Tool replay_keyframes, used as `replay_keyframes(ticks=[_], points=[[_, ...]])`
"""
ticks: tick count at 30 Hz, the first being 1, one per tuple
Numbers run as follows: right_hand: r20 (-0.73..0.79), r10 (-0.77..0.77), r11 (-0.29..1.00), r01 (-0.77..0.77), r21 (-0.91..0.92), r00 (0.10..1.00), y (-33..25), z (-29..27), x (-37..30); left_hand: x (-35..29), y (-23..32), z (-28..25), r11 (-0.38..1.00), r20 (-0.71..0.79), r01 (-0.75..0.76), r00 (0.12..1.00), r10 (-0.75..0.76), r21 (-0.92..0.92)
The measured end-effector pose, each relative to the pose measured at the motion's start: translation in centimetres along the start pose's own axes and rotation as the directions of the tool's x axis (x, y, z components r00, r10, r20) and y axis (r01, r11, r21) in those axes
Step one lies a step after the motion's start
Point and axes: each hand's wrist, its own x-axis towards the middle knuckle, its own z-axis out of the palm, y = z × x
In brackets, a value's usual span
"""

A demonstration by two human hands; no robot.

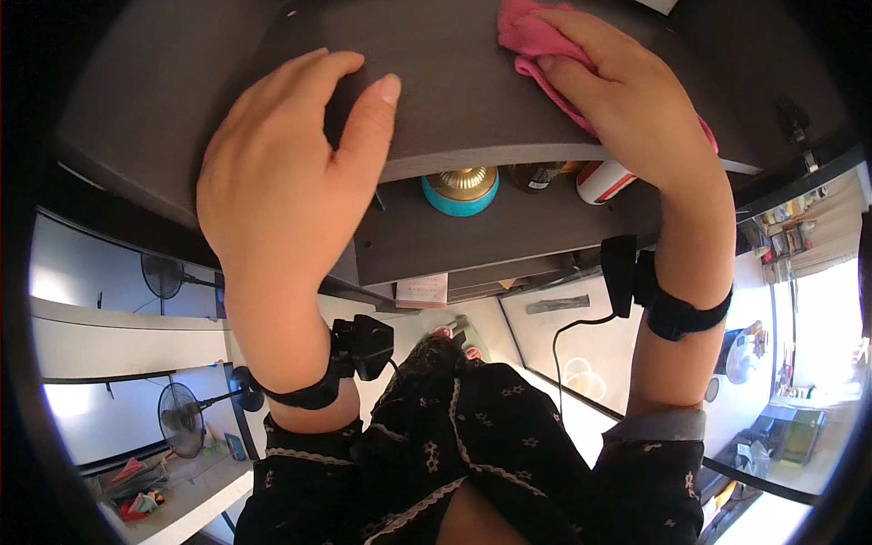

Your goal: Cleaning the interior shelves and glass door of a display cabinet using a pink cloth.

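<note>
My right hand (pixel 640 104) holds a pink cloth (pixel 536 34) against the dark brown shelf (pixel 445 91) of a cabinet. Part of the cloth hangs out past the wrist on the far side. Over the left part of the same shelf is my left hand (pixel 272 168), empty, its thumb apart from the slightly bent fingers. Whether its fingertips touch the wood I cannot tell.
On the shelf below stand a turquoise and gold round object (pixel 461 193), a dark bottle (pixel 536 177) and a white and red container (pixel 601 182). A black fan (pixel 182 420) is at the lower left. A cable (pixel 558 350) hangs by my right forearm.
</note>
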Motion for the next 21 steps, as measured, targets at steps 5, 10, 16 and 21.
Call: replay_keyframes(ticks=[5, 10, 16, 21], points=[[0.227, 0.033, 0.989, -0.065, 0.135, 0.973, 3.8, -0.9, 1.3, 0.3, 0.0, 0.1, 0.998, -0.081, -0.059, 0.995, 0.057, -0.017], [0.021, 0.029, 0.997, -0.027, -0.069, 0.999, 12.3, -1.2, 0.4, 0.3, 0.5, -0.3, 0.998, -0.061, -0.057, 0.997, 0.056, -0.013], [0.046, 0.259, 0.966, -0.258, -0.023, 0.965, 18.3, -3.2, -0.2, -0.1, 0.5, -0.6, 0.999, -0.001, -0.031, 1.0, 0.031, 0.013], [0.008, 0.383, 0.921, -0.382, -0.077, 0.924, 23.0, -4.8, 0.2, 0.1, 0.6, -0.9, 1.0, -0.021, -0.02, 1.0, 0.019, -0.018]])
